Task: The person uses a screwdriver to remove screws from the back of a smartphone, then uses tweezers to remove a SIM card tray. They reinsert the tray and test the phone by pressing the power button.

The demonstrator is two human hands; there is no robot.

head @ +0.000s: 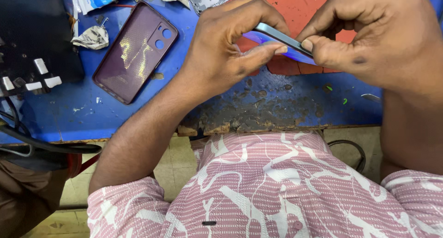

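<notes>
Both hands hold one smartphone edge-on above the workbench, over the red mat near its far edge. Left hand: fingers curled over the upper rim, thumb pressed along the lower long edge, closed firmly on the phone. Right hand: thumb and forefinger pinched on the opposite end, remaining fingers folded in.

Handling judgement: a thin, stiff slab, light, with a glossy face likely slippery and easily cracked; grip belongs on the metal side frame, as both hands now have it, not on the glass.

A maroon phone back cover lies flat toward the near-left part of the bench, well apart from the hands, with a crumpled tissue just beside it. The near edge shows worn, pitted paint.

Not determinable: whether the phone's back panel is fitted, since the hands cover most of it. The black object at the left edge and the items along the far edge are cut off
</notes>
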